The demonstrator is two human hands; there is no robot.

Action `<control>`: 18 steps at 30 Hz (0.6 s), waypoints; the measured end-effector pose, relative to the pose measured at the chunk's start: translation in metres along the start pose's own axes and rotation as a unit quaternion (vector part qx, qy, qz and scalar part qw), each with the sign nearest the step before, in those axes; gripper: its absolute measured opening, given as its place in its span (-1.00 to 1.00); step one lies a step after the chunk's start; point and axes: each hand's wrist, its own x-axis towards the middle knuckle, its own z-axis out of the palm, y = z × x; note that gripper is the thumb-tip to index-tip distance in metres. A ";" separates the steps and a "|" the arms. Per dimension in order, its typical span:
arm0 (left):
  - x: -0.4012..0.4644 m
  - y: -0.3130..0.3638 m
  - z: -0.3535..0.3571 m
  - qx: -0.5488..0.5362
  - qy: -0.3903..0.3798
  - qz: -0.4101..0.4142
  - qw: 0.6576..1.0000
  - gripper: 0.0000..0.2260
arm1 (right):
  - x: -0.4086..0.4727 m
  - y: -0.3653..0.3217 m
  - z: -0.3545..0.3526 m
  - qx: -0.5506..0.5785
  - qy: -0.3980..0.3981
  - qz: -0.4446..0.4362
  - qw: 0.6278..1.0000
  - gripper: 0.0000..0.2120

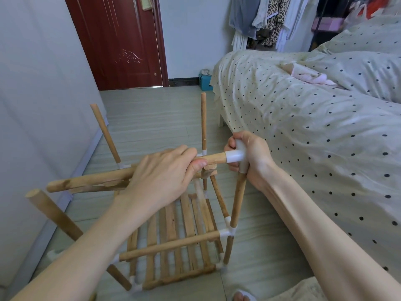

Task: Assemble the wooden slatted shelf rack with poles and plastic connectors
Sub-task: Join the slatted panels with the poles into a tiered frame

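A partly built wooden rack [173,237] stands on the floor, its slatted shelf low between upright poles joined by white plastic connectors. My left hand [160,177] grips a horizontal wooden pole [91,180] that carries a slatted panel. The pole's right end sits in a white plastic connector [235,157], around which my right hand [249,157] is curled. That connector tops the near-right upright pole [238,200]. Three other uprights [203,120] [105,132] [54,216] stand with bare tops.
A bed with a dotted cover [314,131] runs along the right, close to the rack. A white wall [39,127] lies to the left. A dark red door [121,40] and hanging clothes [271,20] are at the back. A slippered foot [243,296] shows at the bottom.
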 end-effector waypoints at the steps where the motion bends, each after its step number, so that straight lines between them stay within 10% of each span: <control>1: 0.000 0.001 0.000 0.003 0.004 -0.002 1.000 -0.60 | 0.000 0.000 0.000 0.004 0.004 0.002 1.000 -0.71; 12: 0.006 -0.005 0.011 -0.001 0.048 -0.024 0.999 -0.61 | -0.002 0.001 0.008 0.015 0.100 -0.014 0.995 -0.68; 18: -0.006 -0.011 0.012 -0.036 0.083 -0.004 0.996 -0.54 | -0.023 0.019 0.017 -0.147 0.222 -0.175 0.948 -0.81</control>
